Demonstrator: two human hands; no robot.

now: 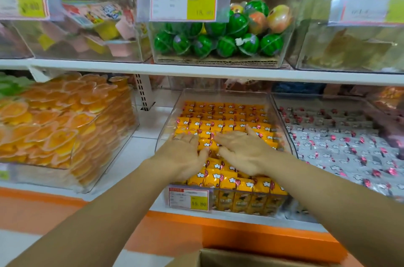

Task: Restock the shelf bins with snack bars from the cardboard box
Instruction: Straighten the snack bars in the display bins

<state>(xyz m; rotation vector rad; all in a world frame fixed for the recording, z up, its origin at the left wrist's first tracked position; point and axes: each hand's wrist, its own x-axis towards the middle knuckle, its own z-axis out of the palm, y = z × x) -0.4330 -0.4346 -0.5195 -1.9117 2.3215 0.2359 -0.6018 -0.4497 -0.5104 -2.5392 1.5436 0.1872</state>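
A clear shelf bin (168,122) on the lower shelf is packed with rows of yellow-orange snack bars (227,113). My left hand (185,155) lies flat on the bars at the bin's left side, fingers straight. My right hand (242,148) presses flat on the bars beside it, fingers spread and pointing left. Neither hand holds a bar. The cardboard box (251,259) shows only its top edge at the bottom of the view; its contents are hidden.
To the right stands a bin of silver-and-pink snack bars (341,142). To the left is a bin of orange jelly cups (65,126). A white upper shelf (196,71) overhangs, carrying bins of watermelon-shaped candies (218,41) and other sweets. A price tag (189,199) hangs on the bin's front.
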